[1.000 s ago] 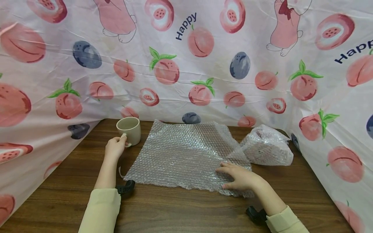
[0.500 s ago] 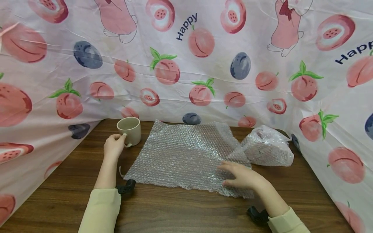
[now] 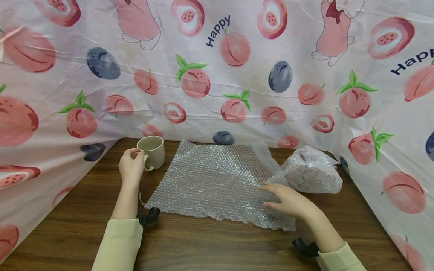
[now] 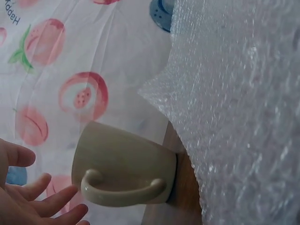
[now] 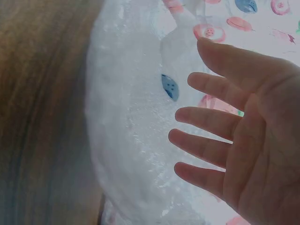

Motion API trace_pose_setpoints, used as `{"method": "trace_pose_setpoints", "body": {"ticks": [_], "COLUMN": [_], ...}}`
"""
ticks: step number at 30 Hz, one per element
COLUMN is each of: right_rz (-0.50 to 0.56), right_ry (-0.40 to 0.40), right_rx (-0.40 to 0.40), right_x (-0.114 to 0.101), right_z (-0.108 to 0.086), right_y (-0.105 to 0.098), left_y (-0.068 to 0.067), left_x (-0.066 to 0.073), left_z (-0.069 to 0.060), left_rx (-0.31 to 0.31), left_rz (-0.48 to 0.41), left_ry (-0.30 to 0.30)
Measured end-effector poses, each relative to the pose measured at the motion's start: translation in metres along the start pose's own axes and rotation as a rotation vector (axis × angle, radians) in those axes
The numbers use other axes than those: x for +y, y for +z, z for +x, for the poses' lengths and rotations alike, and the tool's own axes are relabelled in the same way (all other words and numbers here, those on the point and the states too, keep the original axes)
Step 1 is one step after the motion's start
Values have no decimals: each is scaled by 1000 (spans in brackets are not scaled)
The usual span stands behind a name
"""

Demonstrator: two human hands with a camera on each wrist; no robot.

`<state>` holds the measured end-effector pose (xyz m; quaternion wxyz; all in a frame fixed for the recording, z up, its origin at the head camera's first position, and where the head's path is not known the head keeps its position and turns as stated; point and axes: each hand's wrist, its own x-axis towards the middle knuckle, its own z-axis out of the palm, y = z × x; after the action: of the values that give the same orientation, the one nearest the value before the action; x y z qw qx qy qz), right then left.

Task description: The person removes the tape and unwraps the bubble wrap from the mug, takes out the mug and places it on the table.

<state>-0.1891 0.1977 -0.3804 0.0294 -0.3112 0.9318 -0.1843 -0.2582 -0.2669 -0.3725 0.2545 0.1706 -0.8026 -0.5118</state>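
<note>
A cream-coloured mug [image 3: 155, 152] stands upright on the table at the far left, its handle [image 4: 123, 191] turned toward my left hand [image 3: 131, 165]. That hand is just left of the mug with its fingers relaxed and spread; in the left wrist view they hold nothing and appear apart from the handle. A sheet of bubble wrap [image 3: 217, 180] lies spread out right of the mug. Over its right front part hovers my right hand [image 3: 288, 201], fingers extended and spread. The right wrist view also shows this hand holding nothing.
A bundle wrapped in bubble wrap [image 3: 312, 171] sits at the back right, touching or close to the sheet's right edge. The brown wooden table [image 3: 203, 244] is enclosed at the back and sides by a fruit-print cloth [image 3: 251, 94].
My left hand has let go of the mug's handle and drawn slightly left. My right hand has lifted off the bubble wrap and shifted a little right. The mug stays in place.
</note>
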Motion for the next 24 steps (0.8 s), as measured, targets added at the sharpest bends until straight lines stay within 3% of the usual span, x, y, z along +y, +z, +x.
{"method": "trace_pose_setpoints", "body": {"ticks": [10,24], "right_rz": [8,19], "right_ry": [-10,-19], "right_rx": [57,155], "right_x": [-1,1], "right_z": [-6,-16], "right_y": [-15,-30], "left_y": [9,28], "left_x": [12,31], "left_z": [-10,-24], "left_rx": [39,-74], "left_rz": [-66,-162], "left_ry": [97,274]}}
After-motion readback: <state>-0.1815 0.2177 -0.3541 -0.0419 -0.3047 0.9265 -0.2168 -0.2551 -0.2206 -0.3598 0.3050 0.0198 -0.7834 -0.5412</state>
